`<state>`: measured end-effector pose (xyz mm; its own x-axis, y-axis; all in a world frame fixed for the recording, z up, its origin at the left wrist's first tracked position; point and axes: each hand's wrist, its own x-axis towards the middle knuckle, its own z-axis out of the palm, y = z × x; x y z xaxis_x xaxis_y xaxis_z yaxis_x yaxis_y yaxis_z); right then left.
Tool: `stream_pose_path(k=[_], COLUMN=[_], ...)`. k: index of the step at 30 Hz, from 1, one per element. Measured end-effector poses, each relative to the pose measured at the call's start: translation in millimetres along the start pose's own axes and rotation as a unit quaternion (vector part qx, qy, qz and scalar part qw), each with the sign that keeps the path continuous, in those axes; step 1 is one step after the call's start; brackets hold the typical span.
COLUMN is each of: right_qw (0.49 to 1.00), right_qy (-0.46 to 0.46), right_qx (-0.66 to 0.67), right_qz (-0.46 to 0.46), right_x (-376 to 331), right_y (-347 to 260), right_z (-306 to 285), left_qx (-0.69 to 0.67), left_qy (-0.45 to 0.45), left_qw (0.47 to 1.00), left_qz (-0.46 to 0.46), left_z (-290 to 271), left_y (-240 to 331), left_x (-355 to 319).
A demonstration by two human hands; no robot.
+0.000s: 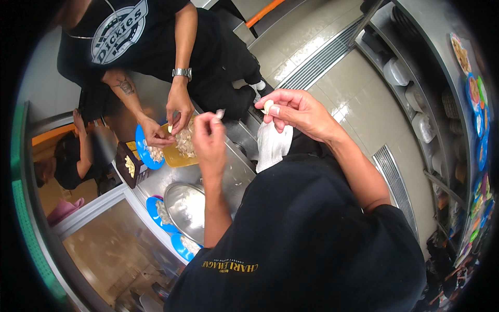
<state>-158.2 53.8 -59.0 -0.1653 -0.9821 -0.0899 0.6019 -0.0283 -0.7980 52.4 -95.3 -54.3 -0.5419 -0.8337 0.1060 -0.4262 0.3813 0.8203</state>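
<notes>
My right hand (304, 115) is raised, thumb and fingers closed on a pale garlic clove (268, 106). To its left, my left hand (210, 144) is slightly blurred, with its fingers drawn together. A scrap of papery garlic skin (220, 113) sticks out at those fingertips. Just beyond my left hand lies a yellow tray (175, 157) holding loose garlic skins (184, 143). Across the tray, a co-worker's two hands (178, 106) work over it, one of them pinching a yellowish clove (170, 128).
A shiny steel bowl (185, 207) sits on the metal counter (156, 182), among blue plates (152, 162) of garlic pieces. A dark box (125, 156) has peeled cloves on it. A white cloth (273, 145) hangs beside me. Shelves (410, 67) with white containers stand at right.
</notes>
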Motion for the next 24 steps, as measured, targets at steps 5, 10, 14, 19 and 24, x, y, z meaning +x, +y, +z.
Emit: stream_pose_path(k=[5,10,14,19,24], right_qw=[0.999,0.999,0.993,0.970,0.905], right_qy=[-0.017,0.007,0.039,0.082,0.105], right_qx=[-0.028,-0.037,-0.097,-0.215,-0.367], right_qz=[-0.007,-0.034,-0.061,-0.076,-0.189], right_x=[-2.3,-0.3,-3.3,-7.9,-12.8], right_y=[-4.5,7.2,7.0,3.1,1.6], right_z=[3.6,7.7,14.8,23.3,25.6], left_qx=[0.284,0.402,0.325,-0.009,-0.061], left_qy=[0.088,0.111,0.126,0.045,-0.038], left_qw=[0.952,0.904,0.934,0.999,0.993], left_qz=[-0.078,-0.090,-0.083,0.009,0.098], left_z=[-66.7,-94.8,-72.8,-18.6,19.8], left_y=[-90.5,-130.6,-63.0,35.7,77.0], left_x=[-3.5,-14.3,-8.4,-12.5,-19.9])
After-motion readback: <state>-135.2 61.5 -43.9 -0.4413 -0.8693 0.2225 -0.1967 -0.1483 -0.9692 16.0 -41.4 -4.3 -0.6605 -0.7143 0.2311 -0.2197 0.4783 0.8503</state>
